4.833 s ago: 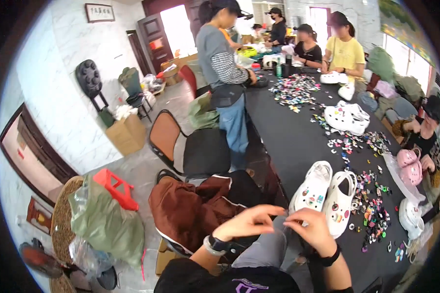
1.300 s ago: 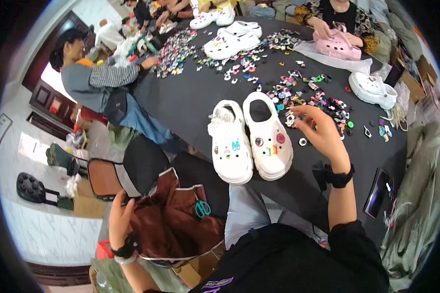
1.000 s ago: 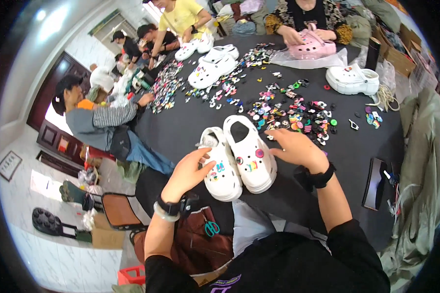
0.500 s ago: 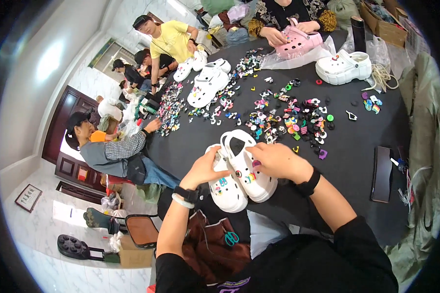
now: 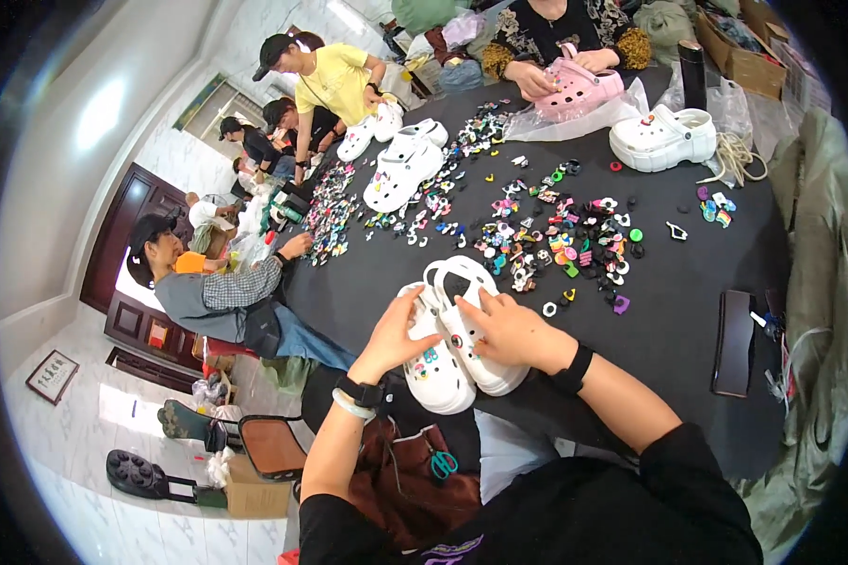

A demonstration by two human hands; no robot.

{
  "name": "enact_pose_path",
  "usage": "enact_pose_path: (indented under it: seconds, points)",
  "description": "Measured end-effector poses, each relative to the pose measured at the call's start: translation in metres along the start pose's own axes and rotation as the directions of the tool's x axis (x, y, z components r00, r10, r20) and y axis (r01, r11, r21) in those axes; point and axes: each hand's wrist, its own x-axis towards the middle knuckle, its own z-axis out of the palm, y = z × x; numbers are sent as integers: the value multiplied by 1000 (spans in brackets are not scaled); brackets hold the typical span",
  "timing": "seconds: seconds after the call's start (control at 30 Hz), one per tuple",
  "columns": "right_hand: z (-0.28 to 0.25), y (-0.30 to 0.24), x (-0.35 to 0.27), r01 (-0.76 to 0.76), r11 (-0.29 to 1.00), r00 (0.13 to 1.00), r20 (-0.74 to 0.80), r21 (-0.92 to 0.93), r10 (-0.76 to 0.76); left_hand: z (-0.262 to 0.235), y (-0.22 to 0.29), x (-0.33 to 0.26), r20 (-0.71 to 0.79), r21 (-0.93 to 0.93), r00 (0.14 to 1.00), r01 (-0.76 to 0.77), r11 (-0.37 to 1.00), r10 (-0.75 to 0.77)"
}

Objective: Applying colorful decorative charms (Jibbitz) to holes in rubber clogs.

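Note:
Two white clogs stand side by side at the near edge of the black table, heels away from me. My left hand (image 5: 396, 335) grips the outer side of the left clog (image 5: 440, 388), its thumb across the top. Small coloured charms sit in that clog's holes. Over the right clog (image 5: 496, 375) lies my right hand (image 5: 520, 331), fingers apart and touching its upper and inner side. A round dark charm shows beside those fingers. The hand hides most of the clog's front top.
Loose charms (image 5: 575, 247) lie piled beyond the clogs. More white clogs (image 5: 403, 179) stand farther back, one (image 5: 664, 141) at the far right. Across the table a person handles a pink clog (image 5: 575, 92). A dark case (image 5: 733, 344) lies right. Co-workers stand and sit along the left side.
My right hand has shifted left and slightly down over the right clog, covering the bright charms on its top. A pale ring-shaped charm on the table has come into sight.

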Motion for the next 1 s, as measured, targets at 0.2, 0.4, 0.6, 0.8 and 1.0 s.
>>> enact_pose_path:
  seconds: [0.2, 0.4, 0.6, 0.8, 1.0]
  points:
    - [-7, 3, 0, -1, 992, 1000, 3, 130, 1, 13, -18, 31, -118, -300, 993, -19, 954, -18]
    - [-41, 12, 2, -214, 954, 975, 109, 209, 194, 12, 0, 27, 11, -111, 995, -94, 989, 96]
    - [-35, 26, 3, -28, 989, 992, -119, 143, 46, 24, 18, 5, -219, 117, 943, -229, 967, 250]
    - [-5, 17, 12, 151, 976, 954, -281, 156, -103, 31, 15, 4, -222, -64, 946, -255, 965, 235]
    - [-6, 18, 9, 100, 992, 952, -299, 73, -74, 3, 24, 2, -184, 91, 947, -248, 964, 261]
